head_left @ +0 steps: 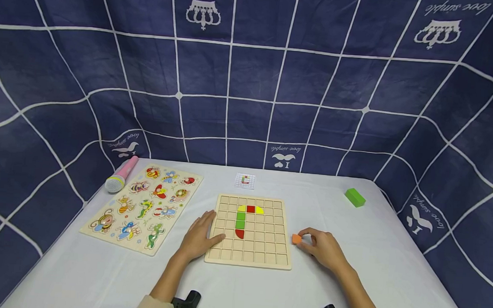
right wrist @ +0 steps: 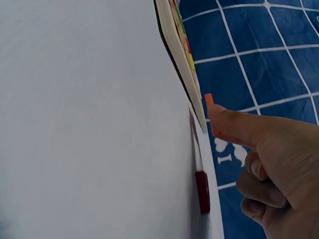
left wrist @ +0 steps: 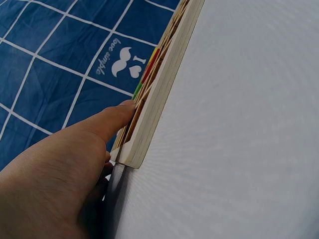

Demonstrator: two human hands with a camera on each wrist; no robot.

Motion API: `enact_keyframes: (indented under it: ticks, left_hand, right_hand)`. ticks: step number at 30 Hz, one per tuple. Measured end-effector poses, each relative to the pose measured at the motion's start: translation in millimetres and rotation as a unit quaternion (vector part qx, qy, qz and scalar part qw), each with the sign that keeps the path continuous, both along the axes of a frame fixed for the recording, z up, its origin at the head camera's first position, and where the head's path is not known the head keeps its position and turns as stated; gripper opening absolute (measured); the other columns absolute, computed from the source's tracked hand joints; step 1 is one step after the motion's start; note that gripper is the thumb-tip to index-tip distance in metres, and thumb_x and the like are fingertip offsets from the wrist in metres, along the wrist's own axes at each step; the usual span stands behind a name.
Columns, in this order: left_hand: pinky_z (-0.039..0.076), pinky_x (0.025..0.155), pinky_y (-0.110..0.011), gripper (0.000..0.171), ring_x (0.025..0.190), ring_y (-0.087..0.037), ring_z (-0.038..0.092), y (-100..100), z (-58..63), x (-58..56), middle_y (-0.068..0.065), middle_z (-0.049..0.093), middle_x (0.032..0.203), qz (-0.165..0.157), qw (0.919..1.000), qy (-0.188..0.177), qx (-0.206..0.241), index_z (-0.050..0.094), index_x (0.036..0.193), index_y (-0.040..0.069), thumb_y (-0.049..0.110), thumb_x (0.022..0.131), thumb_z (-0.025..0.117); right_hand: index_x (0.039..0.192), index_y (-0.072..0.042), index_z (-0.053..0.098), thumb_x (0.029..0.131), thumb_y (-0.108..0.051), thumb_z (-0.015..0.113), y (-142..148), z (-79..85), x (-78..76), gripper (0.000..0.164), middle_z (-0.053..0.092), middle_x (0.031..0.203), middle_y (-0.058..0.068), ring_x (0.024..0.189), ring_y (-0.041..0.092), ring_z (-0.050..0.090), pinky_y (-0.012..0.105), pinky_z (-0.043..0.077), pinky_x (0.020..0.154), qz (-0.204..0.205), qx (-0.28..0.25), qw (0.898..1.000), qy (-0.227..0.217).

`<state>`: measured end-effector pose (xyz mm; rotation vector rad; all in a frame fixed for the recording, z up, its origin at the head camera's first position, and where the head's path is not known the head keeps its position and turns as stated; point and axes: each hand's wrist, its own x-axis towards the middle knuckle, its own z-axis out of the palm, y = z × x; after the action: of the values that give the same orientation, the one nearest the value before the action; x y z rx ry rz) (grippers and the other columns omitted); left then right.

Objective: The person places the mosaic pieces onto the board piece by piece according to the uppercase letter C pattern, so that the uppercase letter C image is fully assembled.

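In the head view my right hand [head_left: 324, 248] pinches a small orange block [head_left: 296, 239] between thumb and fingertips, just off the right edge of a wooden grid board [head_left: 267, 259]. Most of the orange block [right wrist: 209, 98] hides behind the thumb in the right wrist view. My left hand [head_left: 196, 238] rests at the board's left edge, its fingers extended along the side and its thumb lying over the rim. On the grid sit yellow pieces [head_left: 260, 210], red pieces [head_left: 239, 233] and green squares [head_left: 240, 224].
Behind the board lies a small pattern card [head_left: 245, 181]. An insect picture puzzle [head_left: 169, 205] and a pink toy microphone [head_left: 121, 174] are at left. A green block [head_left: 355, 197] sits at the back right. A dark red block [right wrist: 203, 193] shows in the right wrist view.
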<state>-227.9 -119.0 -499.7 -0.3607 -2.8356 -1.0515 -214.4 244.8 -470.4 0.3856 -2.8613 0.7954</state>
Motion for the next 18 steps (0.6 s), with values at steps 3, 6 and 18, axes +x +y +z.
enact_keyframes:
  ticks: [3,6,18]
  left_hand:
    - [0.011,0.112,-0.043,0.080,0.137,-0.032,0.018,0.1,0.9,0.2,-0.017,0.030,0.146,0.001,1.0000,-0.001,0.001,0.033,0.140,-0.003,0.041,0.082,0.066]
    - [0.012,0.112,-0.043,0.080,0.137,-0.032,0.019,0.0,1.7,0.6,-0.017,0.030,0.146,0.003,1.0000,-0.002,0.001,0.033,0.140,-0.003,0.041,0.082,0.066]
    - [0.012,0.112,-0.044,0.079,0.137,-0.032,0.019,-0.3,0.0,2.1,-0.017,0.030,0.146,0.004,1.0000,-0.004,0.001,0.034,0.140,-0.003,0.041,0.082,0.066]
  right_hand:
    - [0.096,-0.018,0.070,0.074,-0.030,0.077,-11.8,3.3,-1.6,0.026,0.033,0.050,-0.008,0.045,0.004,0.024,0.020,0.021,0.041,0.013,-0.004,1.000,0.004]
    - [0.097,-0.018,0.069,0.075,-0.032,0.076,-27.1,5.5,-2.7,0.027,0.032,0.050,-0.009,0.045,0.004,0.023,0.020,0.020,0.041,0.030,-0.008,1.000,0.000]
    - [0.095,-0.022,0.068,0.077,-0.039,0.073,-83.8,-1.1,-10.6,0.025,0.034,0.046,-0.012,0.043,0.003,0.029,0.020,0.026,0.041,0.086,0.002,0.996,0.009]
